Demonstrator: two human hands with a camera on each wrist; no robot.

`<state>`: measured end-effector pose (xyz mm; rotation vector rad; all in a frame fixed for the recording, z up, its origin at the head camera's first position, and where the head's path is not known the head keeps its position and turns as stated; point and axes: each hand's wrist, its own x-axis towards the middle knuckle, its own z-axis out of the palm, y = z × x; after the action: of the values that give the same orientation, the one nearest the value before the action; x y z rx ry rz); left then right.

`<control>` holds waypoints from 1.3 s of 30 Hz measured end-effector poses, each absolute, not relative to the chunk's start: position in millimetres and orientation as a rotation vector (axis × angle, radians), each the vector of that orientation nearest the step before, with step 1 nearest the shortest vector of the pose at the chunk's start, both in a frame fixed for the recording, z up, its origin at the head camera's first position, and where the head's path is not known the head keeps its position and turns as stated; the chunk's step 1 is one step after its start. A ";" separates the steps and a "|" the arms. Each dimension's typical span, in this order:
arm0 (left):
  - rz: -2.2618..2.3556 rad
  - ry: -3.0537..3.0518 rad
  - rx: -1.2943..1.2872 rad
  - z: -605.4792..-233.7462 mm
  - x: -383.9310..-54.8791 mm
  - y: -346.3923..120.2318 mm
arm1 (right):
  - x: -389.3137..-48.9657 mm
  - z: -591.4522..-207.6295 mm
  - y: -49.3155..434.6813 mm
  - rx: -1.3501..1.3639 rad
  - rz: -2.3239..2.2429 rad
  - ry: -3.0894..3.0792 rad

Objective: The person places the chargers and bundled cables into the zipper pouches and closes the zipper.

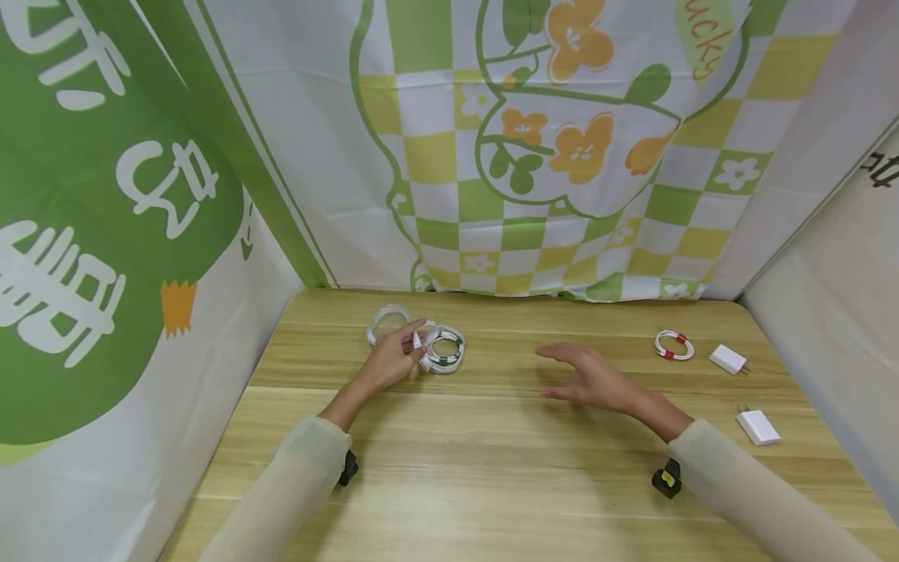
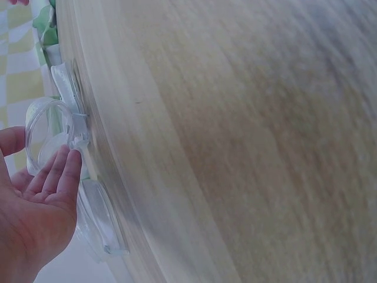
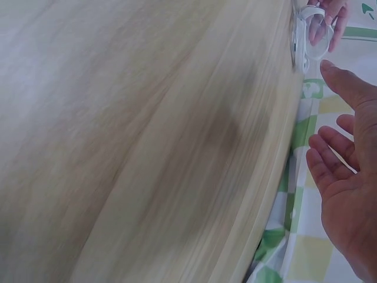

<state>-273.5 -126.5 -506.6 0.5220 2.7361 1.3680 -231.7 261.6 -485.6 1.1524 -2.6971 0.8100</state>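
My left hand pinches a clear round plastic piece with a raised rim between thumb and fingers, tilted up on its edge. Just right of that hand, a white cable lies coiled with dark green ties. A second clear round piece rests on the wood behind the left hand. My right hand hovers over the middle right of the table with thumb and fingers spread apart, holding nothing. In the right wrist view its palm shows, fingers slightly bent.
Toward the right of the wooden table lies a coiled white cable with red ties. Beside it are a white charger plug and, nearer, another white charger plug. A patterned curtain hangs along the back edge.
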 end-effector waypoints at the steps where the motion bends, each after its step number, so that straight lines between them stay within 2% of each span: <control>1: 1.365 2.738 0.524 -506.3 -273.3 -126.6 | -230.7 -485.3 264.0 1.151 0.817 -2.706; 39: 1.388 2.701 0.505 -506.9 -272.4 -126.8 | -204.1 -476.3 350.7 1.168 0.703 -2.715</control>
<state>-272.4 -126.8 -506.9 0.5051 2.7011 1.3884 -204.1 350.7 -476.3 1.1679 -2.7151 0.7028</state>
